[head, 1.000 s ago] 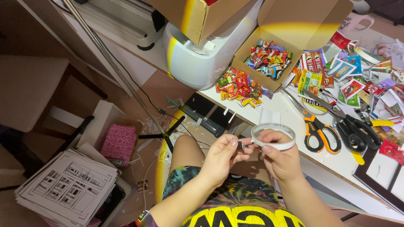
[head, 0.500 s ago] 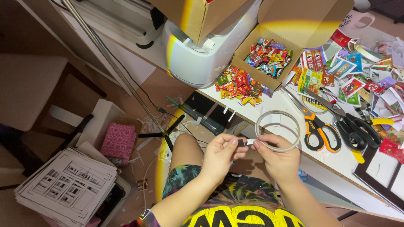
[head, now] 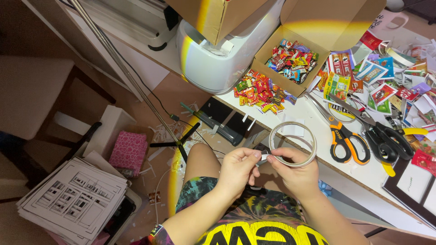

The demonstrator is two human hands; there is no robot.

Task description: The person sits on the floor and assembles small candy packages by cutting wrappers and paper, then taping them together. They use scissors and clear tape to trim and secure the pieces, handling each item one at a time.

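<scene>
Above the lap, right hand (head: 297, 174) gripping tape roll (head: 292, 144), left hand (head: 238, 168) pinching its end

Open cardboard box (head: 290, 61) of candies sitting on the white table (head: 313, 136); loose candies (head: 259, 93) lying beside it; orange-handled scissors (head: 343, 136) and black-handled scissors (head: 386, 140) resting nearby; printed sheets (head: 72, 199) stacking on the floor.

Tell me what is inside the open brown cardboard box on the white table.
The open brown cardboard box holds a heap of small colourful wrapped sweets. They cover the box floor, so anything lying beneath them cannot be seen.
</scene>
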